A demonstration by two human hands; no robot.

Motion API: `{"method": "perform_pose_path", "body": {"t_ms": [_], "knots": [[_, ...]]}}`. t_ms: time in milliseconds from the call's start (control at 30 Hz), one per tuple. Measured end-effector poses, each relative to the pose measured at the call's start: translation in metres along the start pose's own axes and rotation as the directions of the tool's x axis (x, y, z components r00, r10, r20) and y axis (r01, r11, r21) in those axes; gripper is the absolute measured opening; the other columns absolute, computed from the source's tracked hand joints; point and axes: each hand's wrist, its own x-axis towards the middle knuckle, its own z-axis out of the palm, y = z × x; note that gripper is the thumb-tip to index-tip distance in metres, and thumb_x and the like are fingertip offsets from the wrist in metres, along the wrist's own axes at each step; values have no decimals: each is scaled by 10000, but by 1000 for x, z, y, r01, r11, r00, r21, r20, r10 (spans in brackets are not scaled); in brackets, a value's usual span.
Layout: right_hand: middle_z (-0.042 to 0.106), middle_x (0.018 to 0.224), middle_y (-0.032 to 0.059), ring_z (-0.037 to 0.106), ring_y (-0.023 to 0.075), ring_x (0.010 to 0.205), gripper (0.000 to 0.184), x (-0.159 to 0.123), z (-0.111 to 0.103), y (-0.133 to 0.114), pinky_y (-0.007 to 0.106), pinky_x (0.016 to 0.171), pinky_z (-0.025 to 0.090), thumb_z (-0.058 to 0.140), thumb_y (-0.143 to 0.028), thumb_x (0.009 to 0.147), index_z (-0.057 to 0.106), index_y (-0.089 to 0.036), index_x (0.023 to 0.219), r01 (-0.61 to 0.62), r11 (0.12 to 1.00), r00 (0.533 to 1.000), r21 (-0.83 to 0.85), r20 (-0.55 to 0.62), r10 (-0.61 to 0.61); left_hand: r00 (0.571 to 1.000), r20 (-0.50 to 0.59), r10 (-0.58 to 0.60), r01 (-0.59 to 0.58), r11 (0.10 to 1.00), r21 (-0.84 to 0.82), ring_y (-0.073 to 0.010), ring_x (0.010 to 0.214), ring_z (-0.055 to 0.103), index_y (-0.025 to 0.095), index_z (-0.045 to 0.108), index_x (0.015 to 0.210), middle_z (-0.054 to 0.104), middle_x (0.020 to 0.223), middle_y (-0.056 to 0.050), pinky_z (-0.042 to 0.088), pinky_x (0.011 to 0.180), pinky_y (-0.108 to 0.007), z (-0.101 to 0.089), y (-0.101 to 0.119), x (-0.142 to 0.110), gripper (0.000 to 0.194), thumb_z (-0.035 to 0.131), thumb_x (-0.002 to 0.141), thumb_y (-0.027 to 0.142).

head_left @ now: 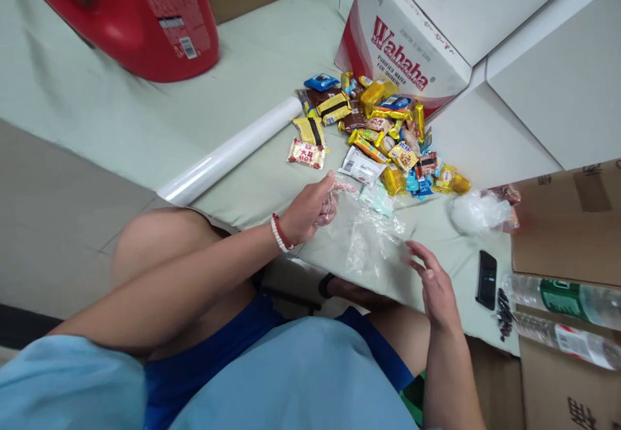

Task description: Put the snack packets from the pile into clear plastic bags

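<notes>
A clear plastic bag lies spread and crumpled near the front edge of the cloth-covered surface. My left hand is closed on its left side, with thin film over the curled fingers. At the bag's right edge is my right hand, its fingers apart and the fingertips close to the film; whether they touch it is unclear. Just beyond the bag sits a pile of wrapped snacks. A white and red snack packet lies nearest my left hand, and a silver-white packet borders the bag.
A white roll lies left of the snacks. Behind stand a red jug and a Wahaha water carton. To the right are a bunched clear bag, a black phone, plastic bottles and cardboard boxes.
</notes>
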Motion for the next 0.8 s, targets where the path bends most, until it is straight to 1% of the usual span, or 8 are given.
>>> {"method": "perform_pose_path", "body": {"t_ms": [200,333,433,533,567,633,733,800], "knots": [[681,1316,111,603,270,1314,294,33,47,-29,518,1164,449,762,-508,894,787,-244,1020,61,996,988,-64,-136,-69,978,194,-77,42,982,182,-43,461,262,208,612,1196,384,619,113,157,433,-189,-5,16,-13,673,904,679,525],[725,1170,83,717,180,843,326,45,31,-40,373,762,623,801,-509,841,686,-209,894,-125,921,980,369,-100,173,950,252,-186,61,898,436,-59,517,411,223,640,1218,494,693,90,286,474,-188,-26,43,-19,686,915,589,230],[699,791,2,506,87,461,413,54,15,-41,229,418,447,842,-547,769,651,-205,899,-333,825,938,456,73,338,966,209,-151,20,853,522,-95,580,518,211,674,1176,599,811,27,367,517,-225,-45,59,-16,620,884,594,234],[609,636,-55,386,57,392,445,67,22,-32,194,360,308,869,-544,720,653,-197,895,-337,846,935,412,46,351,995,20,100,-87,723,686,-161,743,606,205,653,1172,631,973,-25,498,678,-325,-55,64,-8,599,857,609,224],[601,630,-58,393,57,403,439,72,28,-28,194,371,308,868,-539,719,655,-194,888,-298,869,946,396,-2,325,965,-59,256,-122,636,762,-204,855,632,202,640,1175,622,1051,-48,524,775,-386,-55,63,-6,594,848,618,207],[595,635,-59,414,64,435,412,78,43,-20,198,397,319,845,-530,746,669,-188,895,-205,905,959,372,-107,261,787,-124,604,-177,414,893,-311,1121,605,192,617,1187,583,1201,-105,487,979,-508,-48,56,-8,547,815,677,184],[601,670,-54,409,68,471,374,80,59,-16,204,425,319,790,-505,817,719,-181,990,-106,930,956,352,-221,193,499,110,860,-300,53,952,-356,1256,538,209,629,1142,604,1234,-155,388,1100,-565,-31,34,-22,301,704,851,226],[619,709,-42,405,69,488,380,79,61,-19,208,439,320,753,-501,860,745,-180,1064,-48,947,944,317,-296,147,501,343,795,-460,-92,883,-320,1152,605,249,655,1029,679,1096,-109,392,1073,-548,-20,13,-33,121,649,908,256]]}}
